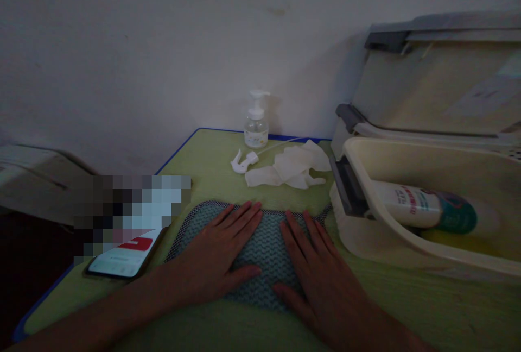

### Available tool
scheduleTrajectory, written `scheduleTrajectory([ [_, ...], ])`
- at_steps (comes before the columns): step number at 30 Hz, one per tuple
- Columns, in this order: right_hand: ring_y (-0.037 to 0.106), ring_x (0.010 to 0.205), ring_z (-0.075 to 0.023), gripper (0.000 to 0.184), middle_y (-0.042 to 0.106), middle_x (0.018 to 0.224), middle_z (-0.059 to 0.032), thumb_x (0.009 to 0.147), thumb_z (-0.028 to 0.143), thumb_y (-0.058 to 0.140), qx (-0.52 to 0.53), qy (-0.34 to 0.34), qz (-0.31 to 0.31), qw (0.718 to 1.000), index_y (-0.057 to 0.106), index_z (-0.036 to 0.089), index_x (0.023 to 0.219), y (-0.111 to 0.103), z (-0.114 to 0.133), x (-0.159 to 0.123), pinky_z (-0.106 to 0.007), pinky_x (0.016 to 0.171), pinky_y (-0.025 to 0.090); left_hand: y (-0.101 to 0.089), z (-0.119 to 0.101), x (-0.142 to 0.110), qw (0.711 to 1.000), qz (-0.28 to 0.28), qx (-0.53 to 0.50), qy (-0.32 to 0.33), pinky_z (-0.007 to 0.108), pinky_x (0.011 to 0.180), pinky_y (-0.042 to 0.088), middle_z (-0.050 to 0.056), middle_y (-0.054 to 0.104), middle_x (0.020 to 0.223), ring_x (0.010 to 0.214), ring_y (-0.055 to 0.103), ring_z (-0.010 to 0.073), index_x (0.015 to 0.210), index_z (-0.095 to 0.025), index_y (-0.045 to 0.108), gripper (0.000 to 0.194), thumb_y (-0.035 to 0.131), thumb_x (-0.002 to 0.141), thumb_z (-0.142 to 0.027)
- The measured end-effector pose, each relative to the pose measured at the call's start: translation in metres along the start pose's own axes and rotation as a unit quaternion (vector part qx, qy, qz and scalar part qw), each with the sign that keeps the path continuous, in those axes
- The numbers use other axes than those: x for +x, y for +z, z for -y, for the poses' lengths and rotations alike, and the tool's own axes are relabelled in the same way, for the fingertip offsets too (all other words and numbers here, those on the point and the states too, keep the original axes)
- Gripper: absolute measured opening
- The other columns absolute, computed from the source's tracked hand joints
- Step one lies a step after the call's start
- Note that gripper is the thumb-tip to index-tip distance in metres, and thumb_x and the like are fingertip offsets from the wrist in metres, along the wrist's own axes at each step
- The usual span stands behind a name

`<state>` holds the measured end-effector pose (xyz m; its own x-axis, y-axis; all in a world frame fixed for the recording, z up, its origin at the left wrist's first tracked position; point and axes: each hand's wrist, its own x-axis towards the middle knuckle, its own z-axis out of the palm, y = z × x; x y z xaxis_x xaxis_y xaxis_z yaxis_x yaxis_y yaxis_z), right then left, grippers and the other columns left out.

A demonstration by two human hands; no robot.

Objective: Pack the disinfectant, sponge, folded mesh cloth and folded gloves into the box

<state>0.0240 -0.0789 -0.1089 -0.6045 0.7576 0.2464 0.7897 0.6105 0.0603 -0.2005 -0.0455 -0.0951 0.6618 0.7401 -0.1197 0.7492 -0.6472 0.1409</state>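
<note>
A blue-grey woven cleaning cloth (264,249) with a dark checked border lies spread on the green table (220,151). My left hand (223,251) rests flat on its left part, fingers stretched out and pointing away. On the right part lies my right hand (321,276), palm down, with its fingers a little spread. Neither hand grips anything. Between the two hands the ribbed weave shows; the cloth's outer parts are hidden beneath them.
Behind the cloth are a crumpled white glove (297,167), a white spray trigger (244,162) with its tube, and a clear pump bottle (256,129) near the wall. A lit phone (122,259) lies left. At right, a cream bin (354,238) holds a white-and-teal bottle (423,208).
</note>
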Motion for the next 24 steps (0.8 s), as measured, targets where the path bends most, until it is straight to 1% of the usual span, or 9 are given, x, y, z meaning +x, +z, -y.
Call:
scheduleTrajectory([
  [6,0.033,0.129,-0.0426,0.07,0.034,0.143,-0.0227,0.084,0.048,0.05,0.005,0.008,0.021,1.0,0.041,0.001,0.136,-0.003,0.002,0.002,-0.055,0.096,0.042,0.001,0.002,-0.001,1.0,-0.005,0.023,-0.015,0.041,0.115,0.014,0.007,0.007,0.154,0.142,0.009,0.0217,0.146,-0.014,0.012,0.074,0.032,0.09,-0.058],
  [11,0.033,0.128,-0.0418,0.071,0.036,0.142,-0.022,0.084,0.05,0.049,0.0,0.011,0.033,0.999,0.042,0.001,0.135,-0.005,0.002,0.004,-0.054,0.097,0.041,0.008,0.003,-0.001,0.999,-0.028,0.04,-0.023,0.041,0.115,0.015,0.01,0.008,0.153,0.142,0.01,0.0222,0.146,-0.011,0.012,0.08,0.034,0.088,-0.061],
  [14,0.034,0.128,-0.0423,0.072,0.036,0.142,-0.0217,0.083,0.051,0.051,-0.005,0.013,0.042,0.999,0.043,0.002,0.135,-0.006,0.002,0.005,-0.053,0.097,0.042,0.011,0.004,-0.002,0.998,-0.043,0.046,-0.022,0.042,0.115,0.017,0.011,0.009,0.153,0.141,0.011,0.0224,0.146,-0.012,0.006,0.082,0.035,0.088,-0.06],
  [16,0.035,0.127,-0.0425,0.072,0.036,0.141,-0.0219,0.082,0.051,0.052,-0.009,0.014,0.042,0.999,0.043,0.002,0.135,-0.006,0.002,0.005,-0.053,0.096,0.043,0.011,0.004,-0.003,0.997,-0.05,0.047,-0.018,0.043,0.114,0.019,0.012,0.01,0.153,0.141,0.012,0.0233,0.146,-0.014,0.0,0.083,0.038,0.088,-0.058],
  [18,0.035,0.127,-0.0423,0.071,0.036,0.141,-0.0221,0.082,0.049,0.053,-0.013,0.014,0.036,0.999,0.043,0.002,0.135,-0.006,0.002,0.004,-0.054,0.096,0.043,0.009,0.003,-0.005,0.997,-0.059,0.042,-0.002,0.043,0.114,0.021,0.012,0.009,0.153,0.141,0.012,0.0237,0.146,-0.017,-0.009,0.083,0.039,0.09,-0.054],
  [20,0.035,0.127,-0.0422,0.07,0.037,0.141,-0.0224,0.082,0.048,0.053,-0.014,0.009,0.024,1.0,0.044,0.002,0.134,-0.005,0.002,0.003,-0.054,0.095,0.043,0.006,0.001,-0.007,0.997,-0.066,0.027,0.034,0.04,0.113,0.024,0.01,0.007,0.154,0.141,0.012,0.0223,0.144,-0.02,-0.016,0.08,0.039,0.092,-0.046],
  [22,0.037,0.126,-0.0423,0.07,0.038,0.14,-0.023,0.082,0.048,0.053,-0.016,0.004,0.01,1.0,0.045,0.001,0.133,-0.004,0.002,0.002,-0.054,0.094,0.045,0.004,-0.003,-0.008,0.995,-0.058,0.01,0.079,0.036,0.113,0.025,0.008,0.007,0.154,0.141,0.012,0.0196,0.143,-0.022,-0.018,0.076,0.037,0.094,-0.039],
  [24,0.038,0.125,-0.0425,0.07,0.039,0.139,-0.0236,0.081,0.047,0.054,-0.02,0.0,-0.002,1.0,0.045,0.001,0.133,-0.004,0.002,0.002,-0.054,0.093,0.046,0.004,-0.007,-0.009,0.993,-0.041,-0.003,0.113,0.034,0.114,0.023,0.007,0.009,0.154,0.141,0.012,0.0174,0.144,-0.022,-0.017,0.073,0.036,0.095,-0.037],
])
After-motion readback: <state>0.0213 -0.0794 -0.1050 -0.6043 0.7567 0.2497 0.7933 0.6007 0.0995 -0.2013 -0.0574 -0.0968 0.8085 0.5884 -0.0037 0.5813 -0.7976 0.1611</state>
